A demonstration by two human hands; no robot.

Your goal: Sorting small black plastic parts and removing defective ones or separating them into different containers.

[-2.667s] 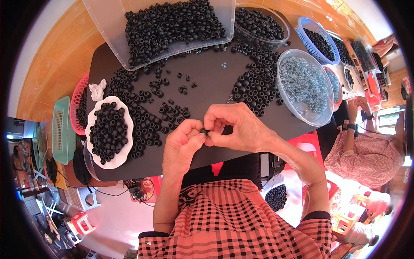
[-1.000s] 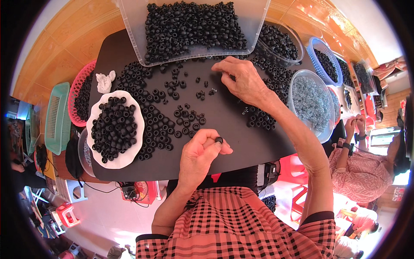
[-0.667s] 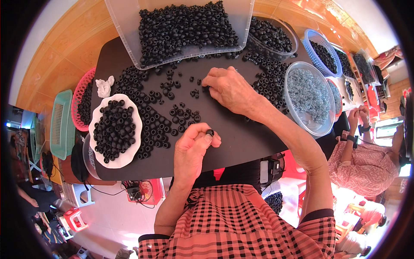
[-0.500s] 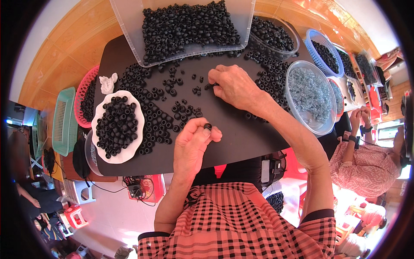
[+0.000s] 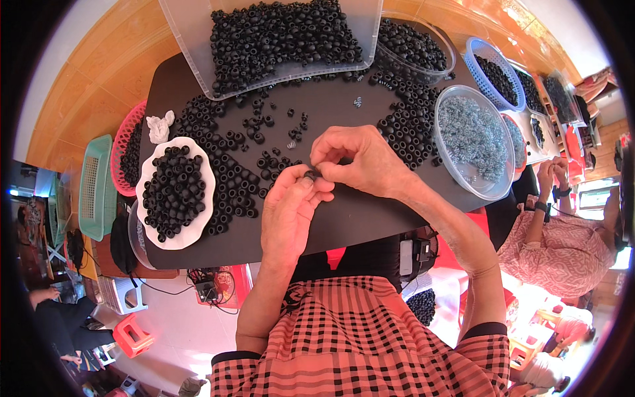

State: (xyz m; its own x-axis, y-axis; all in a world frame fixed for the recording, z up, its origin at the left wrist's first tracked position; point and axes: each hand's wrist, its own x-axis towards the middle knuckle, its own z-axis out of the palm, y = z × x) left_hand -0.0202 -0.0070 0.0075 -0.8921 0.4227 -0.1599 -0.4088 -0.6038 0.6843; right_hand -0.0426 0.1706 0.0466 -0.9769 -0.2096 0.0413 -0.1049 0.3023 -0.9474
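Observation:
My left hand [image 5: 286,215] pinches a small round black plastic piece with a hole [image 5: 311,175] between thumb and fingertips. Against it, my right hand [image 5: 364,162] has its thumb and fingers closed together; what they grip is mostly hidden, though something dark shows in the curl of the fingers. Loose black hollow pieces [image 5: 228,185] like the held one spread over the dark table [image 5: 357,215] to the left of my hands. Beyond them lie smaller black bits and a few tiny pale metal springs [image 5: 358,102].
A large clear bin [image 5: 264,85] of black parts stands at the back. On the left are a scalloped white plate [image 5: 177,241] heaped with black pieces, and pink [image 5: 121,149] and green [image 5: 96,188] baskets. At right, a clear bowl [image 5: 486,193] holds springs; another person [image 5: 552,245] sits beyond.
My right hand has come from the far small bits back toward me, and its fingertips now meet the black piece in my left hand. The left hand has risen slightly.

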